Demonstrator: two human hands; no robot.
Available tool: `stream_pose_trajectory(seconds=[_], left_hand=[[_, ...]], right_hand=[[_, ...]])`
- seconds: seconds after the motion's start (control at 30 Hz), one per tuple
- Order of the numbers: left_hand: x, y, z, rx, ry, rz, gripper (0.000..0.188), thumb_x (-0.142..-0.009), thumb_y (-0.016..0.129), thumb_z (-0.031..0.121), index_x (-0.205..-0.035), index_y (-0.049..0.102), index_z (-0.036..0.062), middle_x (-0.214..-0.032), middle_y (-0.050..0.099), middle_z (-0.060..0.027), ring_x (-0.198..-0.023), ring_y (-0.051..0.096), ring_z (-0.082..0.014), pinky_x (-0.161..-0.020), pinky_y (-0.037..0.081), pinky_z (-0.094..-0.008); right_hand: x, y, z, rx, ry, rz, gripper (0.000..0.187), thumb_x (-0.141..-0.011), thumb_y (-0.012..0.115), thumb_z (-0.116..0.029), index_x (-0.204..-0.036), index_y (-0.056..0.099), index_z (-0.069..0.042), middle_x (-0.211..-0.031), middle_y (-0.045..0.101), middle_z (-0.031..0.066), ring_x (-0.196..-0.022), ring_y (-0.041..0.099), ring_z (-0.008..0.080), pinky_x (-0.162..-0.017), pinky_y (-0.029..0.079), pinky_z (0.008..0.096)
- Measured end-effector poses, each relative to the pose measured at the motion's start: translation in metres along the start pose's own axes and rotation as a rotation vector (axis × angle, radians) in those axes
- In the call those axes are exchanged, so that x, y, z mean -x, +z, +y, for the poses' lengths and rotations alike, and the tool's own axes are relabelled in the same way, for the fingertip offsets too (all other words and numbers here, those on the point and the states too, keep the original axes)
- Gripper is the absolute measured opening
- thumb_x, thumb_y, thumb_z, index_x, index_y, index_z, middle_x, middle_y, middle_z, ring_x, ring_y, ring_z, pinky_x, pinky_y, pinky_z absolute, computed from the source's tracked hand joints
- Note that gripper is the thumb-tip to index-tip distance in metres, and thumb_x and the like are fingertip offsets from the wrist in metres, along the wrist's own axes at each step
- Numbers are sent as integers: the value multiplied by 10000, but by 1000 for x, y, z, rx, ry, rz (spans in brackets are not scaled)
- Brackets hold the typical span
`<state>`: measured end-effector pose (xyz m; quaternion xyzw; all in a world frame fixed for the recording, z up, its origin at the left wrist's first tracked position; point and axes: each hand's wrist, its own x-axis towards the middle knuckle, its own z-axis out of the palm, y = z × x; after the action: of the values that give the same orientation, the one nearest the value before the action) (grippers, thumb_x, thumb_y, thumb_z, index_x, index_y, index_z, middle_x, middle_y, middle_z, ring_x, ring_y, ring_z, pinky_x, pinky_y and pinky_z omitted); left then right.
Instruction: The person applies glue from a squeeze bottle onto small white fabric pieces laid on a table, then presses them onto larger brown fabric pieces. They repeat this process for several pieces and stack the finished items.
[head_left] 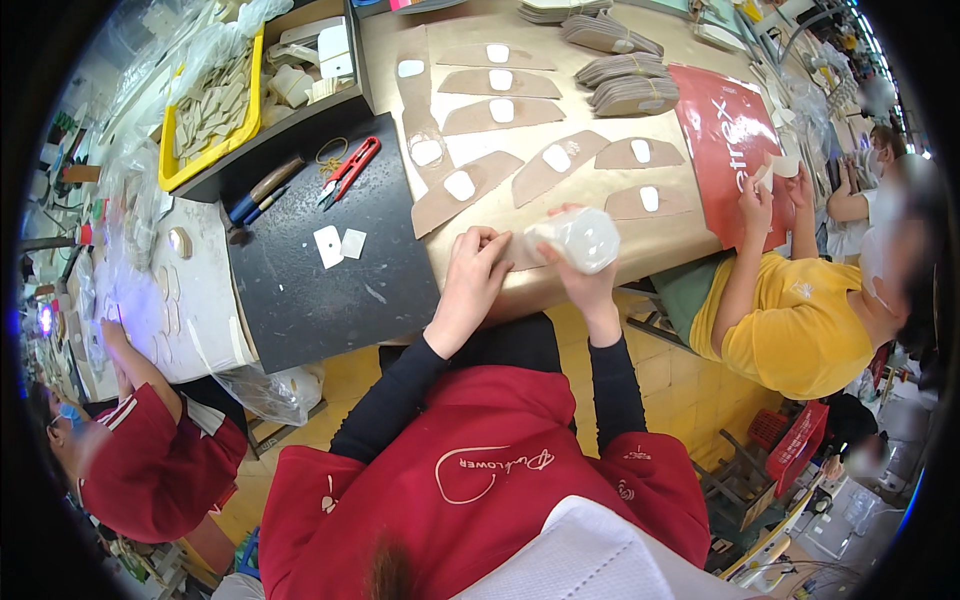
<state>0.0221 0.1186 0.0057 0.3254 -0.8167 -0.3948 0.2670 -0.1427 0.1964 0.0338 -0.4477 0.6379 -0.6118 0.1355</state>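
Observation:
My right hand (588, 285) is wrapped round a whitish, translucent bottle (588, 240), tilted with its round end toward me and partly blurred. My left hand (468, 285) is closed at the near edge of the table, its fingertips pinched beside the bottle. What those fingertips hold, if anything, is hard to make out. Just beyond both hands lie several flat brown cut pieces (555, 172), each bearing a small white patch (557, 158). One brown strip (420, 110) with two white patches lies lengthwise at their left.
A black board (320, 290) on the left carries red-handled snips (352, 172), wood-handled tools and two small white squares. Behind stands a yellow tray (167, 150) of beige pieces. Stacked brown pieces (630, 85) and a red sheet (715, 150) are at right. People sit on both sides.

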Motion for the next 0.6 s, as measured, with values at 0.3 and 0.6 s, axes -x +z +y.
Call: stream_pose_trajectory(seconds=[0.3, 0.6], left_hand=[[1, -1, 1, 28, -15, 12, 394, -779, 758, 33, -1162, 669, 9, -1094, 573, -133, -1037, 555, -313, -915, 466, -388], [2, -1, 0, 24, -20, 15, 382, -783, 746, 33, -1153, 653, 15, -1127, 577, -136, -1079, 550, -326, -946, 459, -400]], right_hand=[[0, -7, 5, 62, -1, 19, 407, -730, 888, -99, -1065, 696, 26, -1123, 721, 162, -928, 737, 247, -780, 576, 331], [-5, -19, 3, 247, -56, -10, 424, -711, 890, -93, -1069, 699, 27, -1051, 742, 137, -836, 751, 257, -739, 582, 321]])
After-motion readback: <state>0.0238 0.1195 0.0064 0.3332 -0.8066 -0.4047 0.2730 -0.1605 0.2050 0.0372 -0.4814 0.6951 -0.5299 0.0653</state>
